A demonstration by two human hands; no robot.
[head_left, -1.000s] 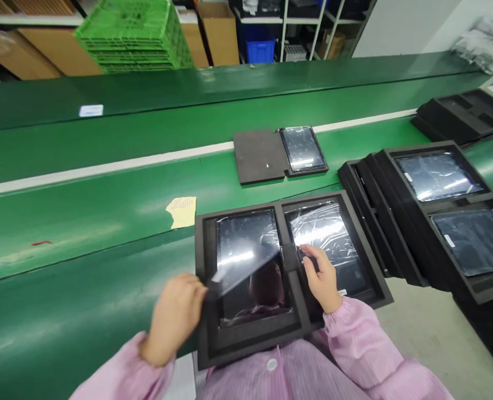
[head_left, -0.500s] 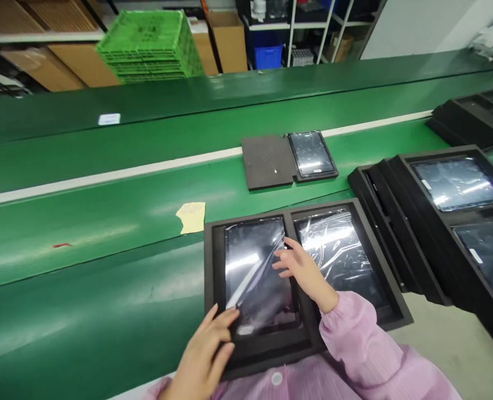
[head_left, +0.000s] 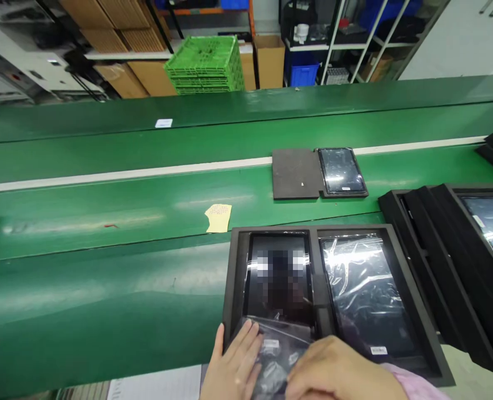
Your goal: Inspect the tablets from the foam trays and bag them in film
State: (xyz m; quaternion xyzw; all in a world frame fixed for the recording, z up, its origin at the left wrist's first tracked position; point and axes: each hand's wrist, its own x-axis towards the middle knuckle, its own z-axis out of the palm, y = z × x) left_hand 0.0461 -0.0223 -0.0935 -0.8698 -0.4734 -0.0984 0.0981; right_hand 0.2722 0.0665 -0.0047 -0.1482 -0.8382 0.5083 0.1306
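Observation:
A black foam tray (head_left: 318, 286) lies before me with two tablet-like screens in its compartments. The left screen (head_left: 254, 294) is bare and dark over its upper part. Clear plastic film (head_left: 277, 333) with a small white label is folded down over its lower part. My right hand (head_left: 333, 369) has its fingers closed on the crumpled film at the bottom. My left hand (head_left: 235, 361) lies with fingers stretched along the film's left side, near the tray edge. The right screen (head_left: 367, 294) still carries wrinkled, shiny film and a white label.
Black foam trays (head_left: 446, 261) lean in a stack at the right, one with a screen. Further back on the green bench are a foam pad (head_left: 294, 173), another screen (head_left: 342, 171) and a torn yellow note (head_left: 219, 218). Green crates (head_left: 207, 64) stand beyond.
My right hand has moved from the left screen's upper right down to its bottom, drawing the film with it. The screen's upper part is now uncovered. The whole view has shifted.

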